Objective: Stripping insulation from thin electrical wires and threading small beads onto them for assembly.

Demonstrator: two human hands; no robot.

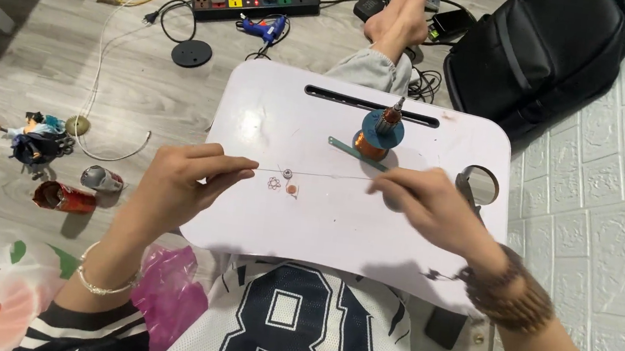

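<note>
two hands pinch one thin wire (328,176) taut | left hand (184,184), right hand (427,204) apart, keeping small bead (287,173) strung mid-span | copper coil spool (377,134) upright behind on lap tray (273,108)

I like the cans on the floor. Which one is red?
The red can lies on its side nearer the pink bag; the silver can beside it is smaller.

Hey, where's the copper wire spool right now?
In the head view, the copper wire spool stands on the white lap table, toward its far edge just below the long slot, beyond the right hand.
</note>
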